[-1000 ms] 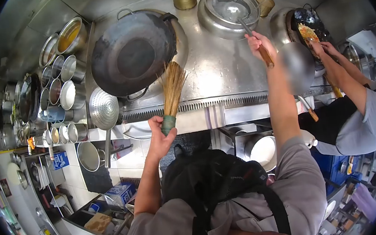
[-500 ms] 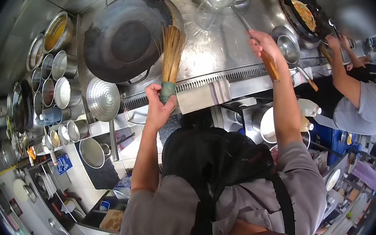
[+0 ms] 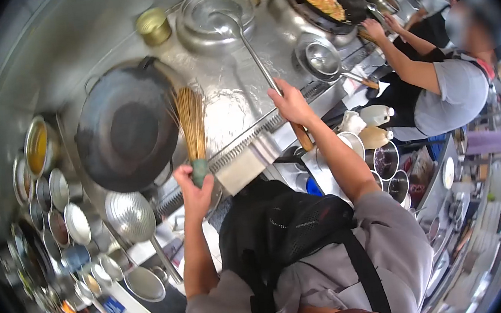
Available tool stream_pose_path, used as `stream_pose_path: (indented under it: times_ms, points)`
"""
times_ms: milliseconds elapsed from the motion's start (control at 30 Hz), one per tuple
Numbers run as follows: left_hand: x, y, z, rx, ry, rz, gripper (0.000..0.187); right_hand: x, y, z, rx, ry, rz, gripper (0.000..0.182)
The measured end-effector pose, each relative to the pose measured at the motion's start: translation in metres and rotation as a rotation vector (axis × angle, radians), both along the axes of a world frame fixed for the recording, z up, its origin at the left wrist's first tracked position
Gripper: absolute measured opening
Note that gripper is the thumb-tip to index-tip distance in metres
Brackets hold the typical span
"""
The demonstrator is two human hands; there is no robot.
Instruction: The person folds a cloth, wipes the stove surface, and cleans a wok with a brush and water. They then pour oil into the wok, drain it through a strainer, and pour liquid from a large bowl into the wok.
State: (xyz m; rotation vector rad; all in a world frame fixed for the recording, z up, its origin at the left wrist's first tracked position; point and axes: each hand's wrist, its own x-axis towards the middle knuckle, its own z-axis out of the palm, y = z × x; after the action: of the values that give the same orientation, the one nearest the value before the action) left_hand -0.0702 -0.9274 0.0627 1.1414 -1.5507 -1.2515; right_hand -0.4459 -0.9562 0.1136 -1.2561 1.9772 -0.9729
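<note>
My left hand (image 3: 195,192) is closed round the green-wrapped handle of a bamboo wok brush (image 3: 190,123), whose bristles point up the counter. Just left of the bristles sits a large dark wok (image 3: 130,129), with nothing visible inside. In my right hand (image 3: 292,103) is a long-handled metal ladle (image 3: 259,62), gripped near its wooden end. The ladle's bowl overlaps the round metal pot (image 3: 189,32) at the back of the counter. A folded striped cloth (image 3: 243,172) lies on the front edge, between my hands.
A perforated skimmer (image 3: 130,216) rests at the front left, near several metal containers (image 3: 77,224). A strainer and ladle (image 3: 320,58) lie at right. Beyond, a co-worker (image 3: 449,92) reaches toward a wok with food (image 3: 324,5). A brass-coloured tin (image 3: 153,26) stands behind.
My view has turned, so the counter appears tilted. Water splashing below the ladle earlier no longer shows, and the ladle's bowl is now over the pot. Both hands keep their grips.
</note>
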Motion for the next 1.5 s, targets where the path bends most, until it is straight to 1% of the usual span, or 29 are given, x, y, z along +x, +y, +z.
stream_pose_path:
  times_ms: [33,167,200,267,300,367,400,467,500,567,600,667,733,767,800,833,900,967,1000,1067,1133,1233,1267,1333,1367,1400,1433,1467,1500]
  points:
    - [-0.004,0.0,0.0,-0.014,-0.039,-0.007,0.051,-0.01,-0.019,-0.005,-0.128,0.207,0.006,0.051]
    - [-0.019,0.004,-0.007,0.069,-0.11,-0.01,0.051,-0.04,-0.109,0.018,0.032,0.096,-0.079,0.048]
    - [-0.02,0.006,-0.009,0.095,-0.125,-0.012,0.051,-0.05,-0.135,0.011,0.018,0.088,-0.091,0.048]
    - [-0.028,0.009,-0.004,0.092,-0.137,-0.012,0.051,-0.073,-0.185,-0.01,0.051,0.284,-0.073,0.05]
    - [-0.031,0.011,0.0,0.109,-0.15,-0.01,0.051,-0.077,-0.202,-0.012,0.038,0.274,-0.078,0.05]
    - [-0.035,0.012,-0.007,0.09,-0.16,-0.001,0.051,-0.081,-0.231,-0.015,0.177,0.319,-0.067,0.046]
    - [-0.039,0.012,-0.005,0.083,-0.169,0.001,0.051,-0.087,-0.253,-0.03,0.171,0.309,-0.063,0.046]
    - [-0.044,0.011,-0.002,0.107,-0.165,0.01,0.051,-0.098,-0.288,-0.068,0.31,0.399,0.078,0.035]
    - [-0.047,0.012,-0.002,0.138,-0.151,0.015,0.05,-0.09,-0.292,-0.062,0.309,0.397,0.082,0.035]
    - [-0.051,0.01,-0.007,0.145,-0.16,0.019,0.05,-0.071,-0.295,-0.038,0.228,-0.549,-0.221,0.018]
    - [-0.052,0.009,-0.01,0.154,-0.168,0.022,0.05,-0.075,-0.3,-0.038,0.227,-0.548,-0.215,0.018]
    - [-0.058,0.008,-0.01,0.152,-0.174,0.018,0.05,-0.089,-0.312,-0.042,0.082,-1.051,-0.006,0.006]
    - [-0.06,0.011,-0.013,0.155,-0.18,0.071,0.05,-0.102,-0.309,-0.024,0.133,-1.41,0.022,0.005]
    - [-0.061,0.012,-0.017,0.158,-0.146,0.036,0.05,-0.077,-0.266,0.034,-0.049,-1.377,-0.016,0.011]
    - [-0.061,0.012,-0.019,0.158,-0.112,-0.001,0.05,-0.097,-0.313,0.001,0.196,-1.79,-0.235,0.02]
    - [-0.061,0.012,-0.017,0.156,-0.111,0.045,0.05,-0.093,-0.313,0.011,0.233,-1.784,-0.216,0.023]
    - [-0.06,0.012,-0.015,0.159,-0.151,-0.031,0.05,-0.079,-0.308,0.036,0.288,-1.775,-0.179,0.027]
    - [-0.059,0.012,-0.02,0.161,-0.149,-0.03,0.05,-0.065,-0.307,0.052,0.319,-1.705,-0.012,0.017]
    - [-0.058,0.012,-0.022,0.162,-0.146,-0.056,0.049,-0.052,-0.306,0.064,0.333,-1.702,0.003,0.017]
    - [-0.057,0.011,-0.014,0.147,-0.163,-0.04,0.05,-0.026,-0.307,0.09,0.306,-1.506,0.123,0.02]
    - [-0.055,0.01,-0.009,0.146,-0.199,-0.023,0.053,0.001,-0.322,0.106,0.374,-1.561,0.161,0.023]
    - [-0.053,0.008,-0.005,0.144,-0.195,-0.007,0.053,0.042,-0.345,0.115,0.132,-1.138,0.406,0.018]
    - [-0.053,0.006,-0.004,0.14,-0.194,0.002,0.053,0.052,-0.358,0.11,0.133,-1.136,0.417,0.018]
    - [-0.051,0.006,-0.003,0.137,-0.184,0.025,0.053,0.071,-0.377,0.1,0.205,-0.803,0.384,0.017]
    - [-0.05,0.005,-0.003,0.136,-0.184,0.035,0.053,0.078,-0.367,0.104,0.153,-0.544,0.404,0.014]
    - [-0.05,0.004,-0.005,0.111,-0.18,0.042,0.053,0.083,-0.357,0.098,0.155,-0.543,0.413,0.014]
    - [-0.049,0.004,-0.005,0.087,-0.175,0.048,0.053,0.082,-0.351,0.084,0.066,-0.363,0.374,0.014]
    - [-0.047,0.004,-0.006,0.092,-0.173,0.056,0.053,0.079,-0.347,0.072,-0.021,-0.182,0.332,0.016]
    - [-0.046,0.004,-0.006,0.093,-0.177,0.053,0.053,0.062,-0.35,0.042,-0.023,-0.095,0.343,0.028]
